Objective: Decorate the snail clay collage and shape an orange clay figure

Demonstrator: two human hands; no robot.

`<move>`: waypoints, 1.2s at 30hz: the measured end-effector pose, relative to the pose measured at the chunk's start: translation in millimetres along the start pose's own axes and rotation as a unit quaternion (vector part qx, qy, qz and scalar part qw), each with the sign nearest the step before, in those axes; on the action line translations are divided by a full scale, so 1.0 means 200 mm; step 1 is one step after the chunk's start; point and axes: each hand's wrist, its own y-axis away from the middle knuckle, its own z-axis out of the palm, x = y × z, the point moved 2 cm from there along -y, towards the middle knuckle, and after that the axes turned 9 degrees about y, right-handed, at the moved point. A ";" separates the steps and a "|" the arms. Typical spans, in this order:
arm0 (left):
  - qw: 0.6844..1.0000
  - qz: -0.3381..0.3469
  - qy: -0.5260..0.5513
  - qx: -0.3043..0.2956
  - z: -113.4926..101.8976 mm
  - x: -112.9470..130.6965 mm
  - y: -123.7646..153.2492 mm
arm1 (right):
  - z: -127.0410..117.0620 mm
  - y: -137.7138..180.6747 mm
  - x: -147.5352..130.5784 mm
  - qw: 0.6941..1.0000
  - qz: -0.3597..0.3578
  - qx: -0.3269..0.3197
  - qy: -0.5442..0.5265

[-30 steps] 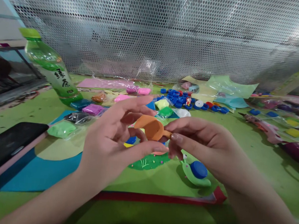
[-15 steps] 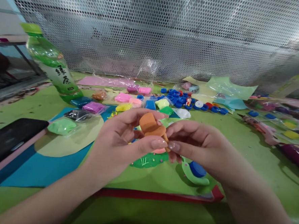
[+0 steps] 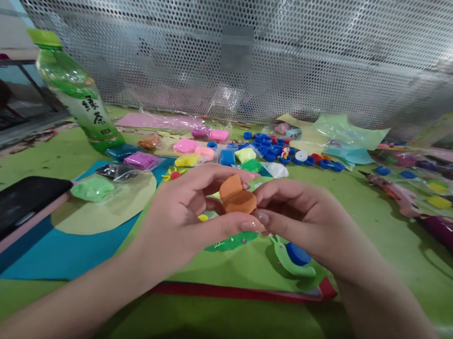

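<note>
Fingers (image 3: 230,227) hold an orange piece (image 3: 241,202) above green paper (image 3: 220,269).

Green plastic bottle (image 3: 59,77), one, standing at the left rear: pale wraparound label (image 3: 80,108) bearing two large dark brush-style Chinese characters, set one above the other down a slant, reading 绿茶 ("green tea"); below them, a small dark block (image 3: 105,131), its lettering too small to read. Clear plastic wrapper (image 3: 230,106), rear centre: small whitish mark, illegible.
</note>
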 end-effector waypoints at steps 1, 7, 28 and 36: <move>1.000 -0.009 -0.003 -0.002 0.00 0.00 0.00 | 0.00 0.00 0.00 1.000 -0.009 0.004 0.013; 0.990 -0.068 0.118 0.044 -0.02 -0.03 -0.04 | -0.07 0.04 -0.02 0.999 -0.032 -0.005 -0.022; 0.930 -0.297 0.217 0.011 0.03 -0.13 -0.05 | -0.17 -0.01 0.05 0.978 0.104 -0.012 0.181; 0.948 -0.252 0.175 0.083 0.03 -0.07 -0.03 | -0.14 0.03 0.05 0.943 0.116 -0.017 0.312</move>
